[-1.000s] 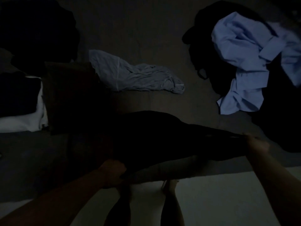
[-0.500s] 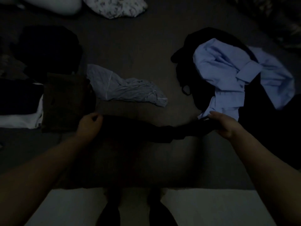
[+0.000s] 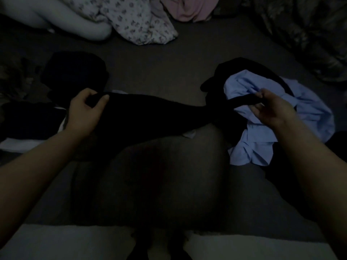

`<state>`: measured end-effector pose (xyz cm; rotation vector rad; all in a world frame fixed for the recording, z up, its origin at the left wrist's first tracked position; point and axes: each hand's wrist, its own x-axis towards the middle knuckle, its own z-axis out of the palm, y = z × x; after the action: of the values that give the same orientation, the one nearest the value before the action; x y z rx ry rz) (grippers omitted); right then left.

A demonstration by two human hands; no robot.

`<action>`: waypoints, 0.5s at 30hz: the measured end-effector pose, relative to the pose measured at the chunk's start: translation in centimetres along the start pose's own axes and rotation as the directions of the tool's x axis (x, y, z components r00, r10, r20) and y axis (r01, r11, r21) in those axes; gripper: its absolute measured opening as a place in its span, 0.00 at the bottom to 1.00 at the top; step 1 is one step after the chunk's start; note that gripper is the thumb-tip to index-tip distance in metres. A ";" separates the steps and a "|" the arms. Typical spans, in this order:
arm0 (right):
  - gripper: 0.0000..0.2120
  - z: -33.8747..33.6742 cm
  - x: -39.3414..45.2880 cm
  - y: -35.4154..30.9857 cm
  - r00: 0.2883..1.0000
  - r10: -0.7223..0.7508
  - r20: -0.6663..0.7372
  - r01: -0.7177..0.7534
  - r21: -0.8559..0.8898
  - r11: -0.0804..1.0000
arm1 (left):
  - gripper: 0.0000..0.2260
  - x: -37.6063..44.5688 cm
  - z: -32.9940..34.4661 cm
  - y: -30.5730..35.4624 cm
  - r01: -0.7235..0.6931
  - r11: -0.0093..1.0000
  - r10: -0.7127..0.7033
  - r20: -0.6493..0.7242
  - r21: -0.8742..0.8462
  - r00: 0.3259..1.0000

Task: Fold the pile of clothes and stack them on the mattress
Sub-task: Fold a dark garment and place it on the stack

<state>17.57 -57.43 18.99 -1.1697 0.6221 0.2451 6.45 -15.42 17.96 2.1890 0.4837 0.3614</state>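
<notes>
In dim light a black garment [image 3: 150,113] hangs stretched between my hands above the dark mattress [image 3: 169,72]. My left hand [image 3: 84,111] grips its left end, thumb over the fabric. My right hand [image 3: 270,109] pinches the narrow right end. Behind my right hand lies a crumpled light-blue shirt [image 3: 262,128] on top of dark clothes [image 3: 225,76]. Folded clothes [image 3: 22,132], dark over white, are stacked at the left.
A black heap [image 3: 75,72] sits at the back left. A floral cloth [image 3: 135,21], a pink cloth [image 3: 187,8] and a pale pillow [image 3: 56,21] lie at the far edge. A patterned blanket [image 3: 309,34] fills the right corner. White floor [image 3: 75,241] shows near my feet.
Both hands lifted the black garment up and away from me, holding it taut. The view tilted up, and the grey garment at the middle is now hidden behind it.
</notes>
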 end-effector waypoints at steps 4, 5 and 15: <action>0.13 -2.1 -1.2 1.6 0.999 0.038 -0.017 -0.036 0.080 0.996 | 0.11 -4.1 0.1 -2.9 -0.186 0.977 0.183 0.042 0.102 0.982; 0.16 -3.5 -1.2 2.6 0.997 0.066 -0.034 -0.064 0.057 0.996 | 0.11 -6.1 0.5 -4.0 -0.221 0.967 0.204 0.131 0.128 0.970; 0.18 -17.0 -0.3 19.0 0.981 0.187 -0.051 -0.191 -0.414 0.890 | 0.23 -22.1 6.1 -15.0 -0.474 0.787 -0.195 0.888 0.395 0.416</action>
<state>2.51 -65.54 0.11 -1.5234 0.7145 0.5610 -13.82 -21.18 0.40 2.6186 -0.3078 -1.0842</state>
